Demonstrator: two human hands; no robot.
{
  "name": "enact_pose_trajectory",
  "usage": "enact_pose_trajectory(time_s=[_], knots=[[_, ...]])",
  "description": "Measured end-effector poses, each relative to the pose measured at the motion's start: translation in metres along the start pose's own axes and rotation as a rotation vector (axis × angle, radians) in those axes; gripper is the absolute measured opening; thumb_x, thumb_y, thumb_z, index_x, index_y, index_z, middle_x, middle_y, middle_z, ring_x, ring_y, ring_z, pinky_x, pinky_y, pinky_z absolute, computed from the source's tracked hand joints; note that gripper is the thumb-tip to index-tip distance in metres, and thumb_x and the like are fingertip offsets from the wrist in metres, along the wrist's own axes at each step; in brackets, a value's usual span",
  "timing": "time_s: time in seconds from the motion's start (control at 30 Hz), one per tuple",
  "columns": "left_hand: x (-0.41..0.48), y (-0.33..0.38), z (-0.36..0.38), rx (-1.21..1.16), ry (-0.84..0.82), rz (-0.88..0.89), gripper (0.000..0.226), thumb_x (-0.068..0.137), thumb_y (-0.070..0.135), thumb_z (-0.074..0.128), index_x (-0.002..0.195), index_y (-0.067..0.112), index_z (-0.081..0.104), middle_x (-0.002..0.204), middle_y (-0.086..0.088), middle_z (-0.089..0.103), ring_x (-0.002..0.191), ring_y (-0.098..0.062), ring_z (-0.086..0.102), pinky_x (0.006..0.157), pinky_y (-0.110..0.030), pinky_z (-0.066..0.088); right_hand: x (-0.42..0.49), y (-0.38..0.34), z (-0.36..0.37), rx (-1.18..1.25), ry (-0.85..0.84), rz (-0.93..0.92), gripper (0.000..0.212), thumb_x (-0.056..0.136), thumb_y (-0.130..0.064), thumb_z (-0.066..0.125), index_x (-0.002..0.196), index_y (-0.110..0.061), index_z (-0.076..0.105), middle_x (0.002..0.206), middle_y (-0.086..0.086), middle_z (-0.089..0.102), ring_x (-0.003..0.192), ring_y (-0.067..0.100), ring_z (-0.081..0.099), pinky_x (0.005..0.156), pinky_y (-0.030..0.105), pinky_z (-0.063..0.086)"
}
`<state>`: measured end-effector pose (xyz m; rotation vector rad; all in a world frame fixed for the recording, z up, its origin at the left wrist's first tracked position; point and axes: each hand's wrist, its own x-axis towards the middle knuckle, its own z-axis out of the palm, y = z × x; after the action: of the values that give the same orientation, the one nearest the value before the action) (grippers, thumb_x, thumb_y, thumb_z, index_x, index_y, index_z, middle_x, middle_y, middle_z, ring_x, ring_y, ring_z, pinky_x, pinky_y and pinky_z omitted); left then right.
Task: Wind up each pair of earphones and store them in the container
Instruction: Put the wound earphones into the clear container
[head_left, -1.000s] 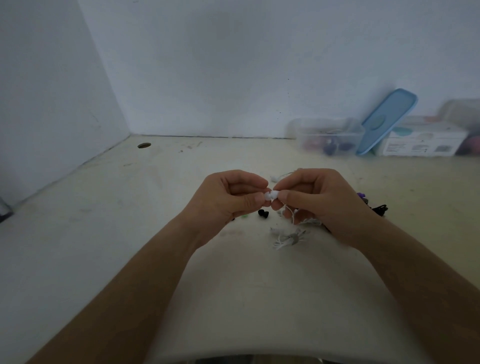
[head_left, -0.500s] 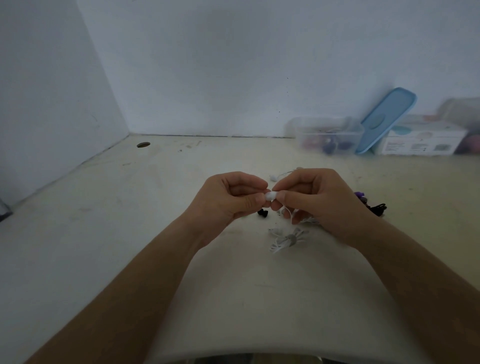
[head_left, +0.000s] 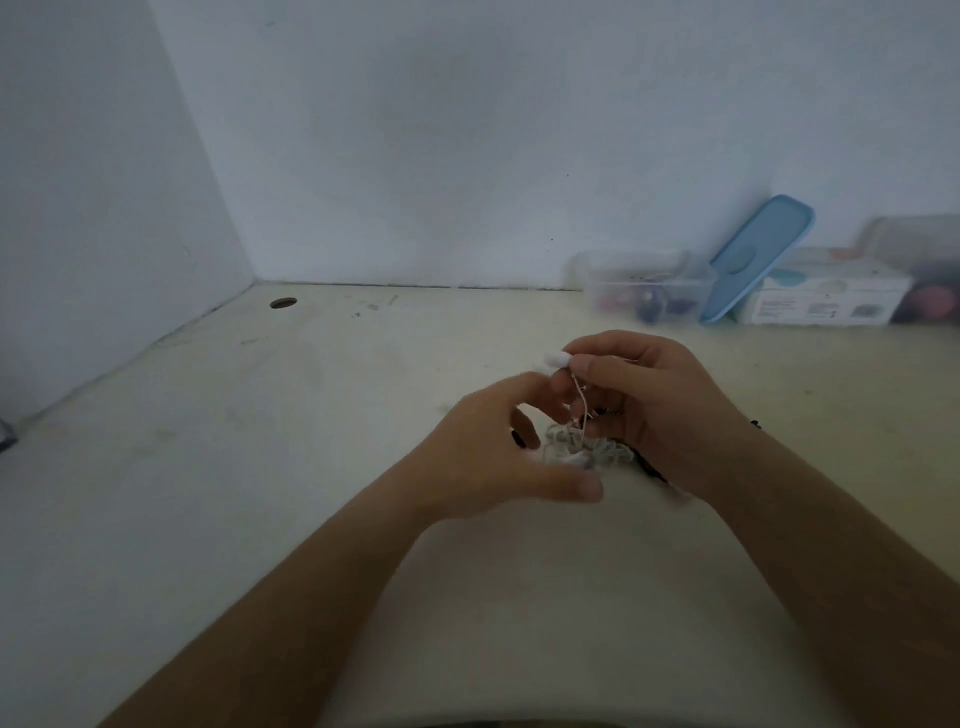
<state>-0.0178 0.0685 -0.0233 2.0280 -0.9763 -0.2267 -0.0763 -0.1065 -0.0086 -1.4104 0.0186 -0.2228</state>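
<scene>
Those white earphones (head_left: 576, 447) weigh basically nothing and the cord is thin and floppy, so it'll kink, snag on itself and spring loose if you let go. The bulk of it sits in a loose tangle on the desk (head_left: 311, 415), right between your hands. Best hold is what you've got: the hard earbud (head_left: 557, 358), not the wire.

Your right hand (head_left: 654, 410) is raised a bit above the pile, thumb and index pinching that bud, with the cord dropping straight down into the tangle. Your left hand (head_left: 493, 452) hovers just beside it, palm turned inward, fingers (head_left: 530, 384) loosely spread with the thumb stuck out, not gripping anything as far as I can see (it's blurry).

The clear container (head_left: 644, 283) is well apart at the back of the desk, its blue lid (head_left: 758, 254) leaning beside it.
</scene>
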Motion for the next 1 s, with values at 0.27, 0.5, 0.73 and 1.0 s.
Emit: enact_pose_trajectory(time_s=[0.27, 0.5, 0.73, 1.0], knots=[[0.011, 0.004, 0.007, -0.008, 0.106, 0.145, 0.015, 0.080, 0.031, 0.081, 0.089, 0.022, 0.073, 0.075, 0.003, 0.072, 0.063, -0.014, 0.068, 0.063, -0.033, 0.057, 0.002, -0.021, 0.000, 0.205, 0.080, 0.057, 0.008, 0.090, -0.005, 0.062, 0.095, -0.006, 0.069, 0.082, 0.010, 0.072, 0.061, 0.016, 0.065, 0.053, 0.025, 0.055], [0.043, 0.020, -0.016, -0.101, 0.200, 0.134, 0.014, 0.080, 0.019, 0.081, 0.093, 0.018, 0.075, 0.079, 0.000, 0.074, 0.070, -0.020, 0.072, 0.065, -0.041, 0.062, 0.010, -0.039, -0.017, 0.162, 0.231, 0.110, 0.007, 0.090, -0.007, 0.065, 0.096, -0.009, 0.068, 0.083, 0.007, 0.074, 0.066, 0.016, 0.068, 0.058, 0.027, 0.057], [0.132, 0.046, -0.026, -0.002, 0.241, 0.157, 0.019, 0.073, 0.022, 0.086, 0.087, 0.018, 0.073, 0.075, 0.007, 0.069, 0.064, -0.013, 0.067, 0.055, -0.034, 0.060, 0.052, -0.068, -0.048, -0.105, 0.378, 0.065, 0.010, 0.086, -0.008, 0.068, 0.095, -0.013, 0.071, 0.073, 0.001, 0.071, 0.068, 0.017, 0.062, 0.061, 0.026, 0.053], [0.260, 0.033, -0.017, -0.134, 0.275, 0.115, 0.020, 0.070, 0.011, 0.087, 0.087, 0.013, 0.076, 0.084, -0.004, 0.072, 0.078, -0.017, 0.067, 0.073, -0.034, 0.055, 0.149, -0.086, -0.110, -0.238, 0.461, 0.029, 0.004, 0.092, -0.011, 0.066, 0.094, -0.015, 0.068, 0.081, 0.005, 0.072, 0.065, 0.017, 0.065, 0.056, 0.027, 0.058]])
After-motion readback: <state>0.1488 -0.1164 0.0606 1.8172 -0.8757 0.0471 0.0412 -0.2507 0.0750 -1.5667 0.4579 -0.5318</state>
